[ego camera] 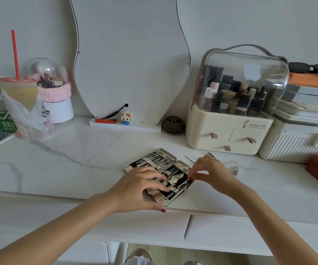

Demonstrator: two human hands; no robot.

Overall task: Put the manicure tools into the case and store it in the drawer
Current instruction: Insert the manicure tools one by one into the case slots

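Lying open near the table's (pixel 77 169) front edge, the manicure case (pixel 155 161) takes the left hand (pixel 137 186), fingers spread flat on it. The right hand (pixel 210 173) pinches a thin tool (pixel 185 182) over the case's right half; loose tools (pixel 189 159) wait just beyond.

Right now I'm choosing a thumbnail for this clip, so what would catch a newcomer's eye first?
First, the open metal manicure case at the front edge of the marble desk, with the left hand resting on it and the right hand pinching a slim tool into its near half. Next, the clear-domed cosmetics organizer behind on the right.
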